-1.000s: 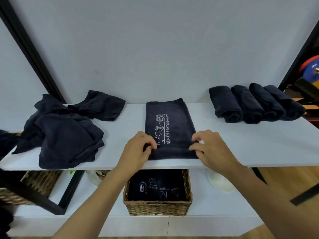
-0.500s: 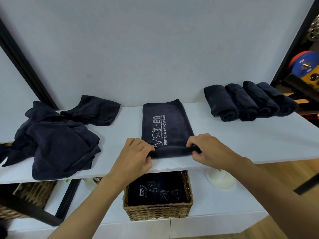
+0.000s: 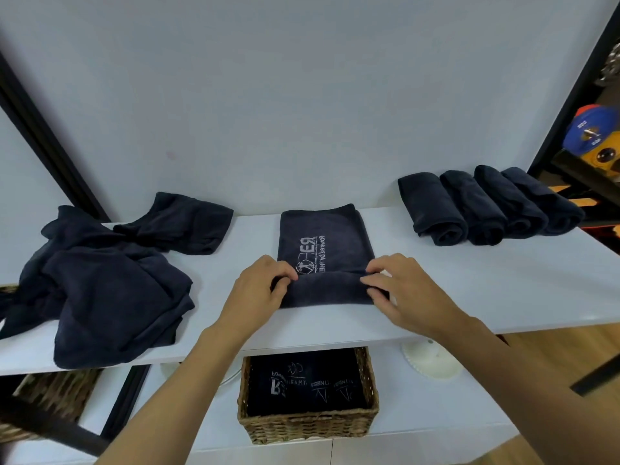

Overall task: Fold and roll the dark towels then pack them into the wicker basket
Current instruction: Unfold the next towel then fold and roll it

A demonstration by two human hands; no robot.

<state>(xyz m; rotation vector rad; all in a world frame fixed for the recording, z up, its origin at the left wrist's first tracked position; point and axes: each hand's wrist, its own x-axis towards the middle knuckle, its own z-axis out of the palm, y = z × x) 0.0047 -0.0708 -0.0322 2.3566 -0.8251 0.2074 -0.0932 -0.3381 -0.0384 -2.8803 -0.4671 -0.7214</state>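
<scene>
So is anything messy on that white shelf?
Yes: the heap of towels at the left end of the shelf lies crumpled, unlike the four neat rolls on the right. The middle towel is partly rolled, left hand and right hand gripping it.

The person's left hand (image 3: 258,290) and right hand (image 3: 402,293) were bare, with slender fingers; the nails were too small to make out clearly. The left forearm (image 3: 188,380) and right forearm (image 3: 503,380) were likewise uncovered, slim and smooth from wrist to the view's lower edge.
</scene>
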